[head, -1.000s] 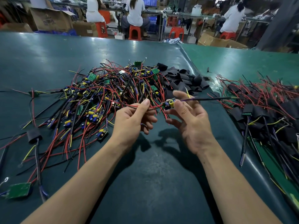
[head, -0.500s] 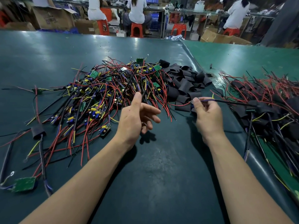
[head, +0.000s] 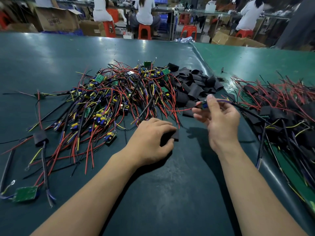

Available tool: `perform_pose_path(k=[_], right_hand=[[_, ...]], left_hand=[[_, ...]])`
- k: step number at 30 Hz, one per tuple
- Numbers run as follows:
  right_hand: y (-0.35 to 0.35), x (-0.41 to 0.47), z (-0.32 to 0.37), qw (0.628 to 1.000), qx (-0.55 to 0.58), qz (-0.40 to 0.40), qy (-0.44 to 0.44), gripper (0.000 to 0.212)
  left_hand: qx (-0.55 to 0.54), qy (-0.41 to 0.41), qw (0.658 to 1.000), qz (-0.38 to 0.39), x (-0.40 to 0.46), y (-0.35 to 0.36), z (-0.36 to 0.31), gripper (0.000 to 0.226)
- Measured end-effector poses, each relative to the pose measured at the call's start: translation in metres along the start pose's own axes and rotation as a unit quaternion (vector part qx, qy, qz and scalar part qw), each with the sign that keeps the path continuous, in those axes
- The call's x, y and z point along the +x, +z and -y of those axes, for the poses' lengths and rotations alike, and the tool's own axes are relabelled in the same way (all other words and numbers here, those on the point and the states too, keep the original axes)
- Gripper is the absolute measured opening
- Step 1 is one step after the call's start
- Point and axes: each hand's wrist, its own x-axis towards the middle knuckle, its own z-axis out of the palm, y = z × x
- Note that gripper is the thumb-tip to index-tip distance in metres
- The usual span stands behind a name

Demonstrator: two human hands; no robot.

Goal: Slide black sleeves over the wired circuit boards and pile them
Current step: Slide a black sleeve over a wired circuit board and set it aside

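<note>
Dark green matting (head: 170, 193) is covering the workbench, and beyond its far edge seated workers in white (head: 144, 11) are perching on red stools (head: 144, 31). Down at the mat, the left hand (head: 150, 140) is lying knuckles up, fingers and thumb curling round a flat black sleeve (head: 174, 135) and pinching it against the surface. The right hand (head: 219, 120) is hovering just beside it and slightly higher, thumb and forefinger nipping a small wired circuit board (head: 203, 105) while the other fingers are fanning loosely; its red lead is trailing left, its dark lead right. Ahead of the left hand a tangle of bare boards (head: 110, 103) is sprawling, red, yellow and black wires everywhere. Just beyond the right hand's fingertips loose sleeves (head: 192, 84) are heaping up. Out past the right wrist, the finished sleeved pile (head: 281, 116) is sitting.
</note>
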Motion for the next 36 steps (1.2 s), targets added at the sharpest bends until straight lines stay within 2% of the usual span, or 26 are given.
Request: perform_pose_path(k=[2, 5, 8, 10, 13, 18, 22, 25, 26, 32, 36], right_hand=[[-0.002, 0.001, 0.008, 0.999, 0.04, -0.016, -0.007, 0.013], [-0.004, 0.001, 0.013, 0.996, 0.086, 0.012, 0.002, 0.009], [-0.005, 0.002, 0.014, 0.996, 0.087, 0.027, 0.011, 0.026], [-0.005, 0.003, 0.015, 0.997, 0.073, 0.033, 0.011, 0.021], [-0.006, 0.002, 0.015, 0.996, 0.081, 0.039, 0.019, 0.013], [-0.007, 0.002, 0.014, 0.996, 0.064, 0.054, 0.033, 0.022], [-0.007, 0.003, 0.013, 0.997, 0.053, 0.048, 0.03, 0.022], [-0.008, 0.003, 0.014, 0.997, 0.048, 0.044, 0.033, 0.02], [-0.009, 0.003, 0.014, 0.997, 0.05, 0.044, 0.034, 0.02], [-0.007, 0.002, 0.015, 0.996, 0.062, 0.052, 0.04, 0.02], [-0.008, 0.002, 0.019, 0.993, 0.092, 0.05, 0.047, 0.02]], left_hand=[[0.005, 0.006, 1.0, 0.007, 0.0, -0.003, 0.002, 0.034], [0.001, -0.005, 1.0, -0.009, 0.001, -0.006, 0.002, 0.032], [-0.083, -0.045, 0.993, -0.074, 0.001, -0.01, 0.0, 0.03], [-0.124, -0.067, 0.985, -0.104, 0.002, -0.013, 0.001, 0.028], [-0.085, -0.061, 0.993, -0.059, 0.002, -0.012, 0.004, 0.015], [-0.055, -0.092, 0.993, -0.04, 0.002, -0.006, 0.009, 0.005], [-0.051, -0.116, 0.991, -0.04, 0.002, -0.007, 0.01, 0.018], [0.02, -0.094, 0.995, -0.034, 0.002, -0.009, 0.01, 0.045], [0.039, -0.089, 0.995, -0.03, 0.002, -0.01, 0.01, 0.047], [0.065, -0.057, 0.996, -0.012, 0.003, -0.013, 0.014, 0.038], [0.027, -0.066, 0.994, -0.086, 0.003, -0.016, 0.01, 0.033]])
